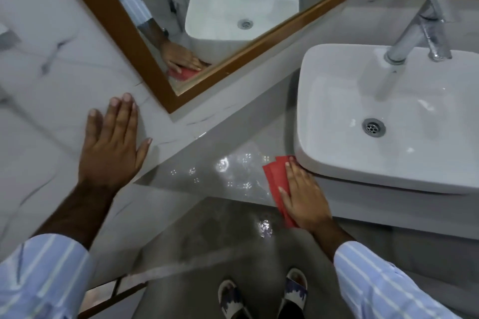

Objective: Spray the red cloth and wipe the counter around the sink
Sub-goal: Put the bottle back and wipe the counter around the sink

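Observation:
A folded red cloth [273, 176] lies flat on the grey counter [207, 171], right against the left side of the white basin sink [324, 101]. My right hand [305, 199] presses down on the cloth with flat fingers, covering most of it. My left hand [114, 142] rests flat and spread on the white marble wall at the left, holding nothing. The counter left of the cloth shines with wet reflections. No spray bottle is in view.
A chrome tap [420, 31] stands behind the basin. A wood-framed mirror [145, 59] hangs on the wall above the counter and reflects the hand, cloth and sink. Below the counter edge lies grey floor, with my sandalled feet [261, 295].

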`<action>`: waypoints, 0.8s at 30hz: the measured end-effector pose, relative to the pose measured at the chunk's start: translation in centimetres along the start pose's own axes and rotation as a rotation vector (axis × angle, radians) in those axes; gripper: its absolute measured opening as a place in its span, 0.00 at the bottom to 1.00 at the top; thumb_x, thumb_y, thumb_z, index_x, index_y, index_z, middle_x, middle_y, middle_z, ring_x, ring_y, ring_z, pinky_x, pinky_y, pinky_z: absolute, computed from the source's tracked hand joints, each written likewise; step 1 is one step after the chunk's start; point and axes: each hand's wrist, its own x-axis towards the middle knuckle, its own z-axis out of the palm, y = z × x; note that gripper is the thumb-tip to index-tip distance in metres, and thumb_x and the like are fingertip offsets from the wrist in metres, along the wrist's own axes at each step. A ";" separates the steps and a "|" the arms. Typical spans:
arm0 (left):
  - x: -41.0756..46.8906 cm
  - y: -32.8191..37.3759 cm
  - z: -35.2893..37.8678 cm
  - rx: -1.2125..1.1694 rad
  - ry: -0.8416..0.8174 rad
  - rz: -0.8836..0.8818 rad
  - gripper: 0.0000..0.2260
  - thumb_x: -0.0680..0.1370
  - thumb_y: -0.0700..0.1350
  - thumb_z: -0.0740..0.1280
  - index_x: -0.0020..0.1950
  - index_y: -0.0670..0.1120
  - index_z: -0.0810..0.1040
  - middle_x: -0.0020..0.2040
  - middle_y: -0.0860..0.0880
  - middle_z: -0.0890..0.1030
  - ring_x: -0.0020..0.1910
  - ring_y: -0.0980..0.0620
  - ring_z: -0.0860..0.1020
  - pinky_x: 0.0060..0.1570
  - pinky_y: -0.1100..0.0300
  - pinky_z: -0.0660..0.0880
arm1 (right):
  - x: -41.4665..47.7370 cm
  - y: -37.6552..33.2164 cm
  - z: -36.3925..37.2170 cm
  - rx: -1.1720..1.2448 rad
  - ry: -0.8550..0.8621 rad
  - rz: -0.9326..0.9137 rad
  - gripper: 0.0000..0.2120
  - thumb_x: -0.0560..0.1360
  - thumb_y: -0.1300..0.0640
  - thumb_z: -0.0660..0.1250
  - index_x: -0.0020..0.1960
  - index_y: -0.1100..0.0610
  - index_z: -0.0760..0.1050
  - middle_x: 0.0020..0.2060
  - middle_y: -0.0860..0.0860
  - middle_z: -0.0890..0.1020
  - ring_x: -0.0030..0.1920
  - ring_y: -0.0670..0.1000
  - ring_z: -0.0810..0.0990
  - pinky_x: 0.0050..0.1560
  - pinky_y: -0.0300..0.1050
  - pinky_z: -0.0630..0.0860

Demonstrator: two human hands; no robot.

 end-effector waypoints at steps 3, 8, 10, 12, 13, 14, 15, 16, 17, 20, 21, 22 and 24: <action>0.2 0.2 0.6 0.014 0.049 0.010 0.36 0.85 0.58 0.52 0.85 0.38 0.45 0.85 0.42 0.43 0.85 0.43 0.43 0.81 0.42 0.37 | 0.7 -1.1 -0.2 0.024 -0.012 0.108 0.34 0.84 0.42 0.47 0.84 0.61 0.52 0.83 0.57 0.58 0.82 0.57 0.62 0.80 0.56 0.61; 0.1 -0.2 1.6 0.048 0.118 0.042 0.36 0.86 0.58 0.54 0.85 0.39 0.46 0.85 0.42 0.44 0.85 0.43 0.44 0.81 0.44 0.36 | 7.8 -7.4 1.6 0.034 0.021 0.082 0.34 0.85 0.44 0.47 0.84 0.64 0.49 0.84 0.61 0.52 0.84 0.58 0.48 0.84 0.55 0.47; 0.0 -0.7 2.0 0.069 0.129 0.057 0.36 0.86 0.58 0.55 0.85 0.39 0.46 0.86 0.42 0.45 0.85 0.43 0.44 0.81 0.45 0.34 | 10.6 -10.2 2.2 0.023 0.008 0.023 0.34 0.85 0.45 0.47 0.83 0.64 0.49 0.84 0.61 0.53 0.84 0.59 0.49 0.84 0.55 0.45; 0.1 -0.8 2.2 0.077 0.129 0.059 0.36 0.86 0.58 0.55 0.85 0.39 0.46 0.85 0.42 0.44 0.85 0.44 0.44 0.81 0.46 0.33 | 11.3 -11.6 2.5 0.002 -0.023 -0.072 0.34 0.85 0.43 0.47 0.84 0.62 0.48 0.84 0.59 0.51 0.84 0.58 0.48 0.83 0.53 0.43; 0.2 -0.9 2.3 0.073 0.122 0.063 0.36 0.86 0.58 0.55 0.85 0.39 0.46 0.85 0.43 0.44 0.85 0.44 0.43 0.81 0.46 0.33 | 10.8 -11.5 2.4 0.000 -0.048 -0.115 0.34 0.85 0.42 0.47 0.84 0.61 0.47 0.84 0.58 0.50 0.84 0.57 0.47 0.83 0.53 0.44; 0.2 -1.0 2.4 0.071 0.121 0.065 0.36 0.86 0.58 0.55 0.85 0.39 0.46 0.85 0.43 0.44 0.85 0.45 0.42 0.81 0.46 0.33 | 10.0 -10.8 2.3 -0.005 -0.067 -0.143 0.35 0.85 0.41 0.47 0.85 0.60 0.46 0.85 0.57 0.49 0.84 0.56 0.46 0.84 0.54 0.45; 0.1 -1.2 2.5 0.075 0.120 0.064 0.36 0.86 0.58 0.54 0.85 0.39 0.45 0.85 0.43 0.44 0.85 0.45 0.41 0.81 0.46 0.33 | 8.9 -9.7 2.2 -0.015 -0.067 -0.147 0.35 0.85 0.41 0.48 0.85 0.59 0.45 0.85 0.56 0.48 0.84 0.55 0.45 0.84 0.54 0.47; 0.2 -1.4 2.6 0.084 0.122 0.071 0.36 0.86 0.58 0.54 0.85 0.39 0.45 0.85 0.43 0.44 0.84 0.45 0.41 0.81 0.46 0.34 | 7.8 -8.3 2.0 -0.021 -0.050 -0.119 0.35 0.85 0.41 0.49 0.85 0.59 0.45 0.85 0.56 0.49 0.84 0.54 0.46 0.84 0.55 0.50; 0.2 -1.4 2.6 0.096 0.128 0.079 0.36 0.86 0.58 0.54 0.85 0.39 0.45 0.85 0.43 0.44 0.84 0.45 0.41 0.81 0.46 0.34 | 6.8 -6.8 1.9 -0.017 -0.029 -0.076 0.35 0.85 0.41 0.50 0.85 0.59 0.47 0.85 0.56 0.50 0.84 0.55 0.47 0.83 0.56 0.52; 0.2 -1.5 2.8 0.135 0.161 0.097 0.36 0.85 0.58 0.54 0.85 0.39 0.47 0.85 0.42 0.47 0.84 0.44 0.43 0.82 0.45 0.36 | 6.1 -4.8 1.2 -0.027 0.015 0.089 0.35 0.85 0.42 0.48 0.84 0.62 0.50 0.84 0.59 0.53 0.84 0.56 0.49 0.83 0.56 0.51; 0.3 -1.4 2.8 0.145 0.167 0.098 0.36 0.86 0.58 0.54 0.85 0.39 0.47 0.85 0.41 0.47 0.84 0.44 0.43 0.81 0.45 0.36 | 6.9 -5.3 1.2 -0.023 0.028 0.147 0.35 0.84 0.42 0.47 0.84 0.63 0.50 0.84 0.60 0.53 0.84 0.57 0.49 0.83 0.56 0.50; 0.3 -1.3 2.9 0.148 0.170 0.095 0.35 0.86 0.58 0.54 0.85 0.39 0.47 0.85 0.42 0.46 0.84 0.44 0.42 0.81 0.44 0.36 | 8.1 -6.5 1.2 -0.010 0.034 0.176 0.35 0.84 0.42 0.47 0.84 0.63 0.51 0.84 0.61 0.55 0.84 0.58 0.51 0.83 0.56 0.51; 0.2 -1.1 3.1 0.143 0.176 0.081 0.35 0.86 0.57 0.54 0.85 0.39 0.47 0.85 0.42 0.44 0.84 0.44 0.39 0.81 0.44 0.36 | 10.6 -10.2 1.6 0.006 0.034 0.105 0.35 0.83 0.43 0.50 0.83 0.64 0.54 0.83 0.63 0.58 0.83 0.60 0.54 0.83 0.58 0.53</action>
